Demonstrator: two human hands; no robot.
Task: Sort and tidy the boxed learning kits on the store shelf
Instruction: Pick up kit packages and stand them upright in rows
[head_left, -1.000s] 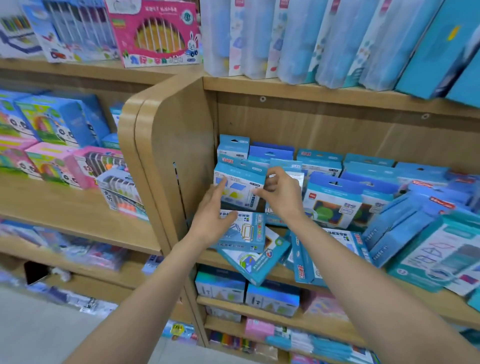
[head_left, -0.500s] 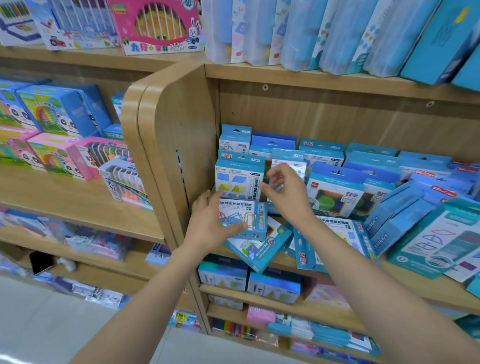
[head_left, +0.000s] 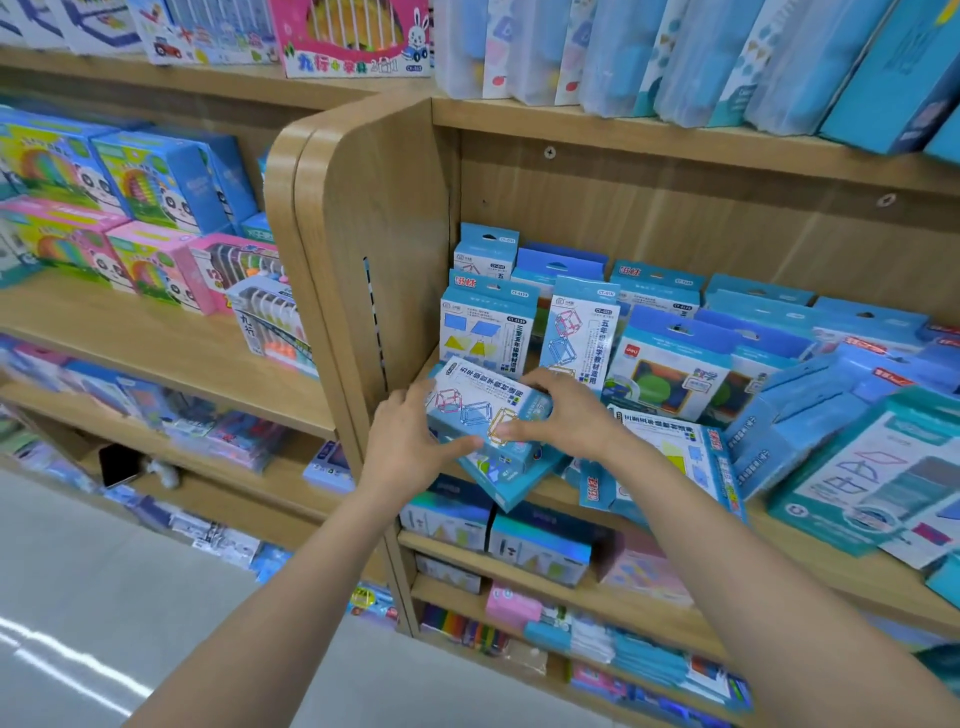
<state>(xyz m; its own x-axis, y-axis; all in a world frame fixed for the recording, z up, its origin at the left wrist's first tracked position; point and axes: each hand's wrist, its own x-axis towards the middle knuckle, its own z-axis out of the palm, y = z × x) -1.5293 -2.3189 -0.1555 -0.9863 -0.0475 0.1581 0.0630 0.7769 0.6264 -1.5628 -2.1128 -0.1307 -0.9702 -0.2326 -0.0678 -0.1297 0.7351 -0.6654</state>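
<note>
The flat box (head_left: 485, 410) with cube outlines lies at the shelf's (head_left: 561, 493) front left corner, clasped at its ends by the left hand (head_left: 410, 441) and right hand (head_left: 566, 415), likely for standing upright; behind the grip stands a matching box (head_left: 579, 332), coded CY-0111; its Chinese text is partly legible.

Both hands (head_left: 410, 441) (head_left: 566, 415) around a blue kit box (head_left: 485, 410) at shelf edge (head_left: 550, 493)

A single head-worn wide-angle camera looks forward and down at a wooden store shelf (head_left: 597, 499) from close range, within arm's reach. Both forearms enter from the bottom edge. The shelf's side panel (head_left: 374, 249) sits near centre; the floor (head_left: 104, 597) fills the lower left.
</note>
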